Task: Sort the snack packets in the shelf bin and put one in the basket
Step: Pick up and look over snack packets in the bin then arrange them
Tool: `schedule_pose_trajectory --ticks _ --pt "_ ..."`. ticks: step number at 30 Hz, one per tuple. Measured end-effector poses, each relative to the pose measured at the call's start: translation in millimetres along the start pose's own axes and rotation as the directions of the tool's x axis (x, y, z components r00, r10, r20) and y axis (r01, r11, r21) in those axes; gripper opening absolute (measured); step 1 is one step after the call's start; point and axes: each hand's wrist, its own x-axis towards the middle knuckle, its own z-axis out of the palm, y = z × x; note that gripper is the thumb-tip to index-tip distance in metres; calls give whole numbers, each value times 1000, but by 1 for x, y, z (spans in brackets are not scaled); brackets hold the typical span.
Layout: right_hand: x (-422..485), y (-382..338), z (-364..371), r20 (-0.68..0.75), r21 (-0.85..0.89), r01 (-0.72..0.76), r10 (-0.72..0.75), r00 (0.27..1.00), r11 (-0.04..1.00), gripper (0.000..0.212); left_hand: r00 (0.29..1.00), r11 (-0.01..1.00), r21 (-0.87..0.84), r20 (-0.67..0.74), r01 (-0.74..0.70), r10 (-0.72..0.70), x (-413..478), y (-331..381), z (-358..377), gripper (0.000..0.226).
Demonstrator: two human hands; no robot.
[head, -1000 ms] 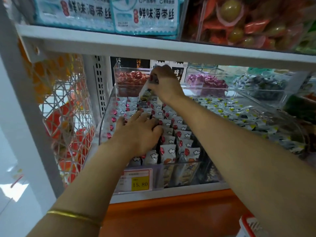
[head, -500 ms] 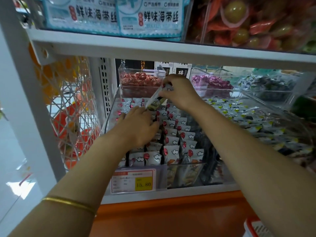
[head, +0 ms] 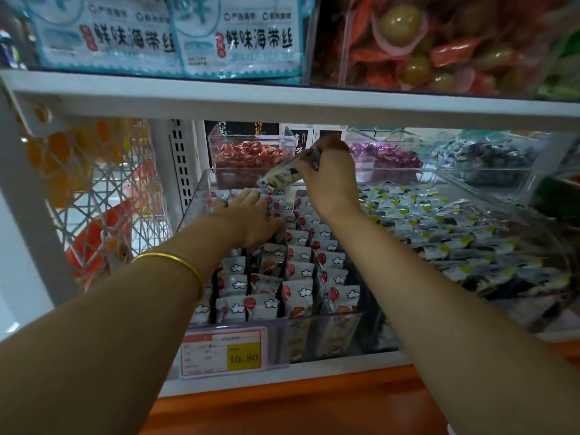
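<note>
A clear shelf bin (head: 326, 335) holds rows of white snack packets (head: 298, 271) printed with red balloons and clouds, standing upright. My left hand (head: 251, 218) lies flat on the packets in the bin's far left part, fingers straight. My right hand (head: 329, 177) hovers over the bin's far end and pinches one snack packet (head: 282, 177), lifted clear of the rows and tilted down to the left. No basket is in view.
A yellow price tag (head: 243, 357) reads 15.80 on the bin front. Right of it lies a bin of grey-and-yellow packets (head: 439, 227). Behind stand clear boxes of red candies (head: 248, 155) and purple candies (head: 383, 155). The upper shelf board (head: 282, 102) hangs low overhead.
My left hand slid farther back along the rows. My right hand raised the pinched packet a little above the bin's far end.
</note>
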Motion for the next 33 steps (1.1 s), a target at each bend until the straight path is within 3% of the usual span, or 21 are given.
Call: schedule_pose_trajectory --ticks 5,10,15,25,33 --pt "0 2 -1 31 -42 -20 21 999 999 22 995 997 62 91 -53 47 1 3 -4 66" --pt "2 2 5 57 2 -5 5 998 1000 37 996 996 83 93 -21 14 -15 2 -7 73" --pt "9 -2 16 199 -141 137 -108 974 980 10 996 999 32 89 -24 21 -32 0 -12 72" --pt "18 -13 39 359 -282 325 -215 908 903 21 999 999 -44 26 -26 27 -39 -2 -13 39" --pt "17 -5 60 525 -301 288 -94 846 909 26 996 979 -184 -7 -87 87 -54 6 -8 60"
